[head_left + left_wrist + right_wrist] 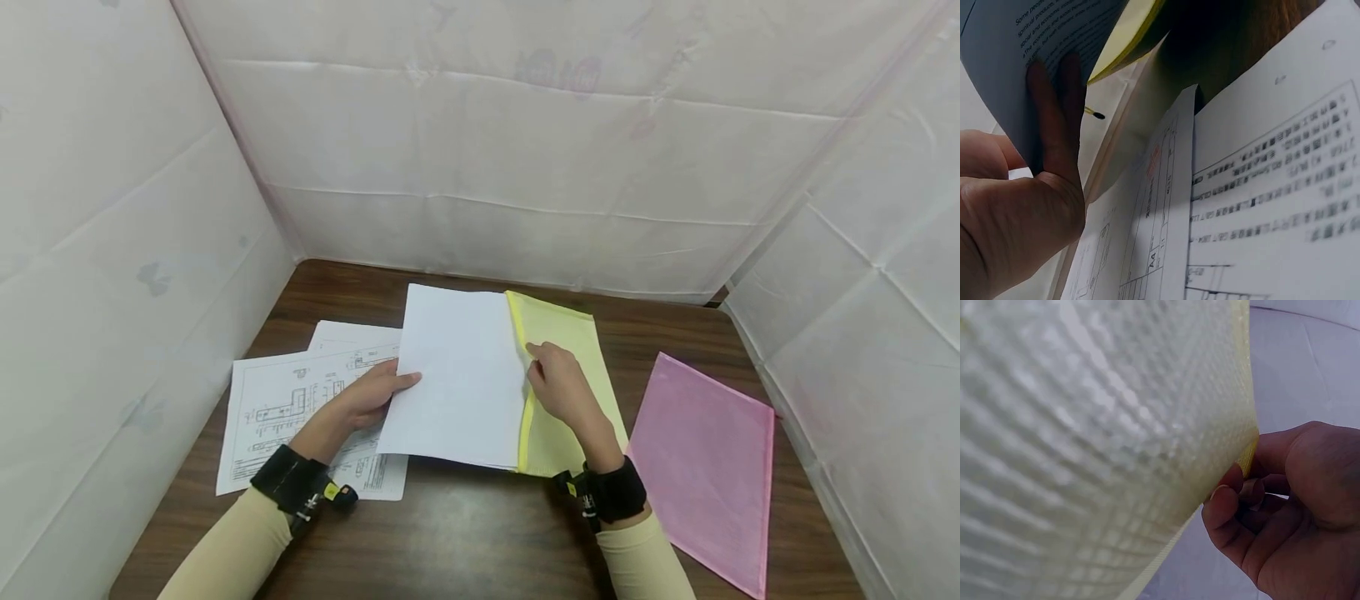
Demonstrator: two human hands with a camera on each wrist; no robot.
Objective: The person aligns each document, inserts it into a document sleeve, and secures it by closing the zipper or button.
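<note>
Out at the far left, two white printed sheets with line drawings lie flat on the dark brown wooden tabletop, partly under the left forearm. The left hand grips the near left edge of a stack of plain white paper, thumb on top and fingers tucked underneath; the left wrist view shows those fingers pressed against the printed underside of the stack, lifting it clear of the drawings below. The stack's right side runs into the open mouth of a yellow mesh zip pouch, which lies just right of it. The right hand pinches the pouch's yellow zip edge, fingertips curled on the rim; the right wrist view shows thumb and fingers closed on the mesh edge. Further right of that hand, apart from the yellow pouch, a pink mesh pouch lies flat on the tabletop.
</note>
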